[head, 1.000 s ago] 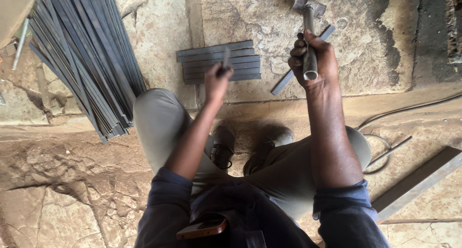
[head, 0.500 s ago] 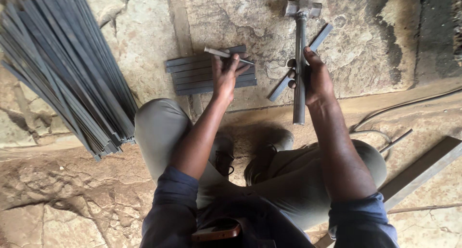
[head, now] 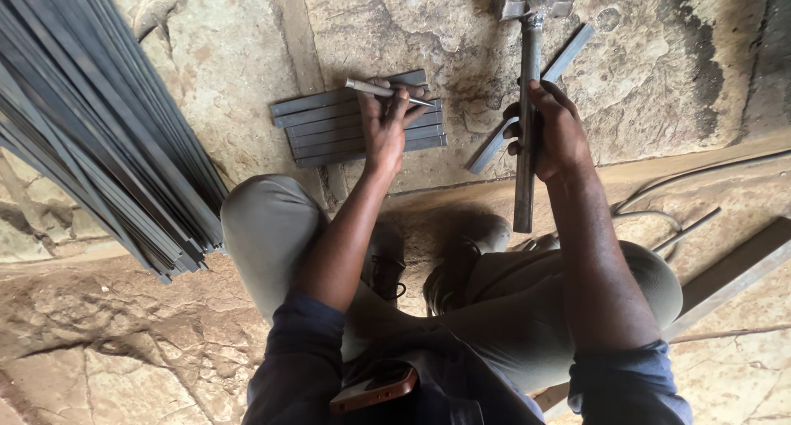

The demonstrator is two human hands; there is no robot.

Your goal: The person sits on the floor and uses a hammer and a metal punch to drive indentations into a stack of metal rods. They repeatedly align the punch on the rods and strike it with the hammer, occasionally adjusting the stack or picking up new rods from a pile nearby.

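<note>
Left hand (head: 383,132) now pinching thin metal rod (head: 379,89) over short flat bars (head: 329,124); right hand (head: 556,132) gripping hammer (head: 527,103) mid-handle, lowered since earlier; long strip bundle (head: 99,136) unmoved.

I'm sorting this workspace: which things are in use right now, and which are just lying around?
In use:
left hand with a thin punch
short flat bars under it
right hand gripping the hammer

Lying about:
bundle of long strips
single flat bar
cable
wooden strip
</note>
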